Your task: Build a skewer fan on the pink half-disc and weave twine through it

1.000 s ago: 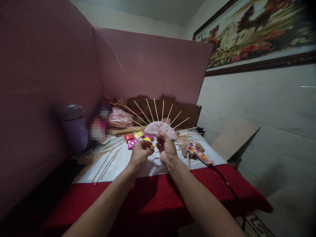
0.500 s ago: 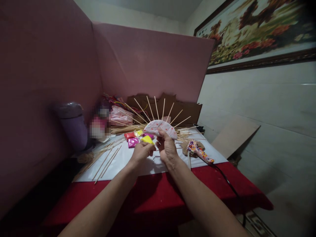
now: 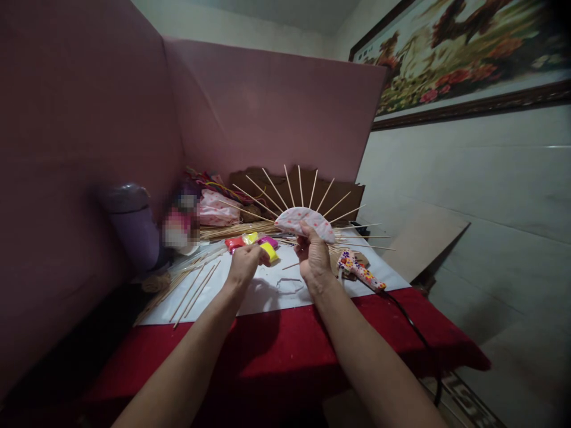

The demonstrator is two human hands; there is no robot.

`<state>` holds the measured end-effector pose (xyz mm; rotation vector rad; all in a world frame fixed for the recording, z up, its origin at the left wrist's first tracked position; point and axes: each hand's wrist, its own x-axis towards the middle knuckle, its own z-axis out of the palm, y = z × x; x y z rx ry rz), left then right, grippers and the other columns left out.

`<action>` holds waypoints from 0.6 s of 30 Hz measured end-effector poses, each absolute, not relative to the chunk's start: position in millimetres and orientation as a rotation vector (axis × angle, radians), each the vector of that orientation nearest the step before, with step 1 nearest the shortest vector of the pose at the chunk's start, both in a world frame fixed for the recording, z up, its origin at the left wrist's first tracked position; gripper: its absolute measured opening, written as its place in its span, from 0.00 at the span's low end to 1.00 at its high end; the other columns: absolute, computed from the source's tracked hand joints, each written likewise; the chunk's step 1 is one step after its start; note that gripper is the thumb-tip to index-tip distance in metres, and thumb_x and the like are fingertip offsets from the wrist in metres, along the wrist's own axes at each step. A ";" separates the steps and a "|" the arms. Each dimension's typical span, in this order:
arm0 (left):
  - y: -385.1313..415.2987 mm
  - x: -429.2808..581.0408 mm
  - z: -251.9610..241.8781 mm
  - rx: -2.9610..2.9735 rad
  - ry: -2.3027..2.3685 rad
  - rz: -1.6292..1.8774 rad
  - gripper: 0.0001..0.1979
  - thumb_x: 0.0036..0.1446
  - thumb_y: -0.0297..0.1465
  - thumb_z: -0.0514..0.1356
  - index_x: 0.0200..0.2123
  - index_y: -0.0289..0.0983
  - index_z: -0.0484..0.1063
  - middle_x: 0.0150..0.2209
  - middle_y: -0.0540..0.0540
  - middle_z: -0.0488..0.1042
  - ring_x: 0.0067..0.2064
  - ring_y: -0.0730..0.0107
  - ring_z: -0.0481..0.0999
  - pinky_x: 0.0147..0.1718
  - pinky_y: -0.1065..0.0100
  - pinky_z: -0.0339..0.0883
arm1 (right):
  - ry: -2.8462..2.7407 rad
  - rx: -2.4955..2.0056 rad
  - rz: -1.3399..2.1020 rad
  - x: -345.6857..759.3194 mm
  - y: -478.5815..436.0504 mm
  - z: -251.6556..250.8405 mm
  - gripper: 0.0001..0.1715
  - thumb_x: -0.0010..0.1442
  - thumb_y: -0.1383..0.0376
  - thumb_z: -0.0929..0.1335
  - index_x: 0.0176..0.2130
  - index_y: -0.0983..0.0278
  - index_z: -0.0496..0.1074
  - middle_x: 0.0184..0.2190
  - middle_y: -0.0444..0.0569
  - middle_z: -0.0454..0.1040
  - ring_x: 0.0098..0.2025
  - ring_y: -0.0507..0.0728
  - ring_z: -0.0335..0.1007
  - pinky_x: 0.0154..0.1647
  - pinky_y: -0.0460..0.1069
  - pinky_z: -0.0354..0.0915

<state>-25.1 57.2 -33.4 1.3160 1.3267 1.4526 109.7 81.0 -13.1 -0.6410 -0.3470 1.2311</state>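
Observation:
My right hand (image 3: 316,261) grips a half-round piece (image 3: 303,222) covered in pale pink cloth with red spots. Thin wooden sticks (image 3: 333,203) fan out from its curved edge like rays. The thumb lies on the front of the cloth; the other fingers are partly hidden. To the left, apart from the cloth piece, my left hand (image 3: 244,264) is closed with its fingertips pinched together. Whatever may be between them is too small to make out. Behind those fingertips a yellow packet (image 3: 270,251) lies on the white sheet (image 3: 263,297), beside a red packet (image 3: 234,244) and a purple one.
A floral glue gun (image 3: 360,270) with a black cord lies at right on brown cardboard. Loose sticks (image 3: 198,291) lie at left, more along the back. A purple tumbler (image 3: 134,229) stands at far left. Pink panels (image 3: 267,113) enclose the left and back of the red-covered table (image 3: 285,345).
My right hand has carried the cloth piece with its sticks to the right and slightly up. My left hand has drawn away leftward and a little up, widening the gap between the hands.

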 end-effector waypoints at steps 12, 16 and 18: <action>48.7 -20.2 -28.8 1.112 1.064 1.250 0.09 0.42 0.31 0.60 0.26 0.32 0.76 0.31 0.38 0.80 0.32 0.63 0.77 0.34 0.63 0.66 | -0.322 -0.635 1.272 112.5 81.1 -11.5 0.13 0.38 0.69 0.75 0.27 0.63 0.70 0.17 0.35 0.69 0.18 0.46 0.59 0.14 0.40 0.53; 46.9 -18.8 -29.7 1.063 0.968 1.269 0.09 0.36 0.27 0.66 0.26 0.30 0.75 0.25 0.39 0.78 0.24 0.66 0.75 0.30 0.62 0.69 | -0.318 -0.623 1.282 112.3 79.8 -10.3 0.12 0.39 0.69 0.74 0.27 0.63 0.71 0.17 0.36 0.70 0.18 0.46 0.59 0.14 0.40 0.52; 46.2 -18.8 -29.3 1.024 0.944 1.295 0.08 0.33 0.24 0.66 0.24 0.29 0.75 0.23 0.40 0.77 0.23 0.67 0.75 0.29 0.63 0.69 | -0.318 -0.625 1.287 112.3 79.2 -9.9 0.12 0.39 0.70 0.74 0.28 0.63 0.72 0.17 0.36 0.70 0.17 0.45 0.59 0.14 0.40 0.52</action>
